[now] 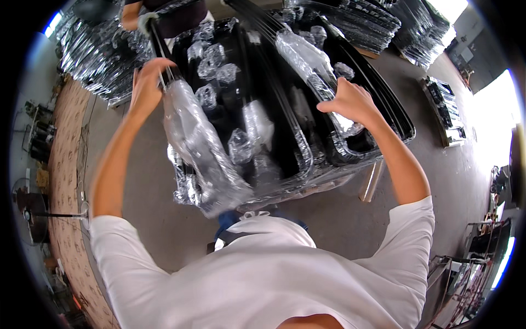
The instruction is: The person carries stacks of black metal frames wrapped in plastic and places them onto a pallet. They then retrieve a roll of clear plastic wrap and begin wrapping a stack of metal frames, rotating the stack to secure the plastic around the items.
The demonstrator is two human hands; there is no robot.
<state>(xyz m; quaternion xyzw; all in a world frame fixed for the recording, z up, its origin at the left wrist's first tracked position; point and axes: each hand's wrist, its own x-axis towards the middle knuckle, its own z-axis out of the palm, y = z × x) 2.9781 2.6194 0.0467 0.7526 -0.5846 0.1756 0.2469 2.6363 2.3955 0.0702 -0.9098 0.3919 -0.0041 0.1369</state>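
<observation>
Apparent positioning step: the left hand (147, 90) grasps a long film-wrapped black bundle (200, 129) on the left of a round-cornered black frame stack (282, 145), the right hand (353, 103) touches a similar right-side bundle (304, 52), its fingers' closure indeterminable; the next move likely requires even support.

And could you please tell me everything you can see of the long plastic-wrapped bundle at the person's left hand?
The long bundle shows slim, dark lengths at its far end; crumpled, shiny clear film, apparently plastic, sleeves the rest. It slants over the left side of the black stack, its blurred near end by the person's waist. The left grip holds it near the film's edge; a co-worker's gloved hand is at the far end.
</observation>
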